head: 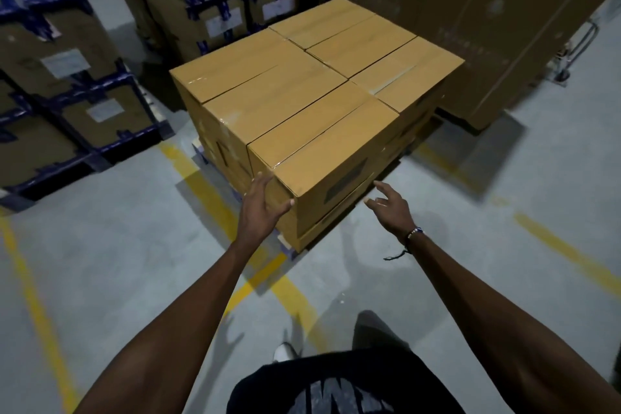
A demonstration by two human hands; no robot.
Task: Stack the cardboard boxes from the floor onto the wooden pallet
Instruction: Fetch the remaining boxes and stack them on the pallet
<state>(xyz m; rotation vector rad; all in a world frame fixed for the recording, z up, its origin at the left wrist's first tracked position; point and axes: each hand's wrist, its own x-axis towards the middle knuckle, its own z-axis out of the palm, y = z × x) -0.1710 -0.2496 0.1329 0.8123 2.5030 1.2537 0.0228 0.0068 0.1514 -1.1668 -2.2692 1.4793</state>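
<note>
Cardboard boxes (302, 101) stand packed tight in a block on the pallet (285, 247), of which only a pale corner shows under the near edge. Tops are taped, and the block sits on the grey floor (134, 262) among yellow floor lines (37, 312). At the near corner of the nearest box (322, 158) the left hand (262, 208) rests flat against the left side face, fingers straight and spread, the thumb lying across the corner edge. To the right of that corner the right hand (389, 208) hovers just beside the box's other face, fingers loosely spread and holding nothing; whether it touches the cardboard cannot be told. A beaded bracelet (415, 232) circles the right wrist. Behind and to the left, blue racks (77, 101) hold labelled cartons. Tall brown cartons (487, 27) stand at the back right.
</note>
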